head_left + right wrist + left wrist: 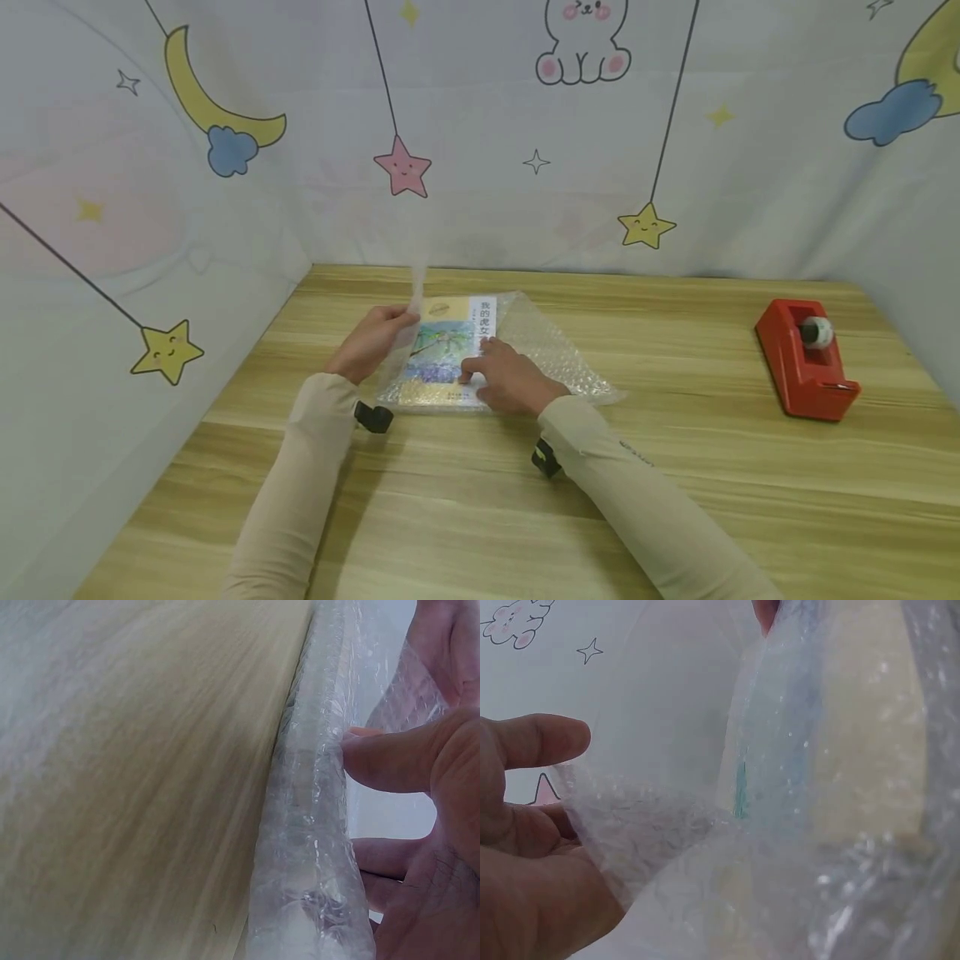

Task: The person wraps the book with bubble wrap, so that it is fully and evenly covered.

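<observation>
A book (441, 340) with an illustrated cover lies on a sheet of bubble wrap (551, 346) on the table. The left edge of the wrap stands raised beside the book, and my left hand (373, 337) holds it. In the left wrist view, a corner of the bubble wrap (652, 817) runs in between thumb and fingers. Fingers spread, my right hand (516, 375) rests on the right part of the cover and hides some of its lettering. The right wrist view shows the wrap (307, 847) along the book's near edge, beside the right thumb (394, 759).
A red tape dispenser (808, 358) with a roll of tape stands at the right of the wooden table (465, 508). A white curtain (480, 167) printed with stars and moons hangs behind the table and along its sides.
</observation>
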Motion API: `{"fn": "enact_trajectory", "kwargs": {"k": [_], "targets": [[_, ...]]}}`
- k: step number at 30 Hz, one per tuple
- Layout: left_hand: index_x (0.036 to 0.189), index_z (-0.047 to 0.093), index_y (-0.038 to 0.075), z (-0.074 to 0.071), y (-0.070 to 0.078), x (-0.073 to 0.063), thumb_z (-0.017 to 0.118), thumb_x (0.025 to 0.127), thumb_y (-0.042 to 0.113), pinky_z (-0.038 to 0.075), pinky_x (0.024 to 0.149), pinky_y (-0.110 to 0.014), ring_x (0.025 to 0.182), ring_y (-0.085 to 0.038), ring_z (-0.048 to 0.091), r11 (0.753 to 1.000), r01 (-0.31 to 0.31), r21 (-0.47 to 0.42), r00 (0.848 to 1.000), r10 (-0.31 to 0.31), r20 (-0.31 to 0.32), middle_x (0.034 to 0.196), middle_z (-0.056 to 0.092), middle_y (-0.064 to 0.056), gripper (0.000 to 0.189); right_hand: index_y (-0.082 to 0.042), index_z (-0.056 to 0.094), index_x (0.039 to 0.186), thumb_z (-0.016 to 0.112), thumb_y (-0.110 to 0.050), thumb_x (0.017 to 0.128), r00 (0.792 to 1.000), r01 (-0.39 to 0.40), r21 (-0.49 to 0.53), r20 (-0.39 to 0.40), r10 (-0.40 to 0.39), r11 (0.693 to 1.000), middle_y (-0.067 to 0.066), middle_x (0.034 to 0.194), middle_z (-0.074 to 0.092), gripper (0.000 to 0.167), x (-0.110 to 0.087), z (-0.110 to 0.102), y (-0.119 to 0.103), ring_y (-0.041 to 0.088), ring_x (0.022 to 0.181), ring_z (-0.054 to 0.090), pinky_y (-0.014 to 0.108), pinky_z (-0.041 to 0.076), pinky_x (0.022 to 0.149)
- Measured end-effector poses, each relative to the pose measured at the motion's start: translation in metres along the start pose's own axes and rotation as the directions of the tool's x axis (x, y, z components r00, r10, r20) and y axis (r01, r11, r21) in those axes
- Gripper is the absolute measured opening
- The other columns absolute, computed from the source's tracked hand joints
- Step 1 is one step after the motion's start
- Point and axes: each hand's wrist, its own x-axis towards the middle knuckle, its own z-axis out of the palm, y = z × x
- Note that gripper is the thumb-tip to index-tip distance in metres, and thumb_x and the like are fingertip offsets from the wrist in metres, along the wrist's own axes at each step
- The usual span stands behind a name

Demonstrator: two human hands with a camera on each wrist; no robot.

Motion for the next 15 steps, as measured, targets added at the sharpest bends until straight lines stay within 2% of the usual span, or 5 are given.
{"fn": "enact_trajectory", "kwargs": {"k": [5,9,15], "targets": [[0.156,0.031,0.003,0.004,0.002,0.000,0.044,0.107,0.036,0.018,0.126,-0.056,0.155,-0.035,0.023,0.999,-0.015,0.050,1.000,0.013,0.027,0.165,0.030,-0.016,0.061,-0.023,0.069,0.119,0.063,-0.011,0.097,1.000,-0.013,0.017,0.009,0.013,1.000,0.022,0.160,0.035,0.026,-0.001,-0.001,-0.001,0.040,0.154,0.025,0.066,0.039,0.110],[0.159,0.023,0.003,0.008,0.004,-0.003,0.043,0.107,0.039,0.013,0.127,-0.055,0.158,-0.034,0.012,0.994,-0.044,0.095,0.996,0.037,0.076,0.169,0.017,-0.012,0.067,-0.024,0.069,0.120,0.062,-0.011,0.098,1.000,-0.021,0.030,0.013,0.021,0.999,0.021,0.162,0.034,0.027,-0.002,-0.002,-0.001,0.039,0.155,0.023,0.068,0.037,0.111],[0.162,0.010,0.007,0.016,0.007,-0.009,0.040,0.107,0.042,0.010,0.127,-0.055,0.159,-0.033,0.005,0.987,-0.045,0.151,0.989,0.023,0.145,0.172,0.003,-0.007,0.071,-0.023,0.070,0.118,0.063,-0.011,0.097,1.000,-0.006,0.022,-0.006,0.006,1.000,0.022,0.159,0.037,0.025,-0.002,-0.001,-0.001,0.039,0.153,0.026,0.068,0.042,0.107]]}}
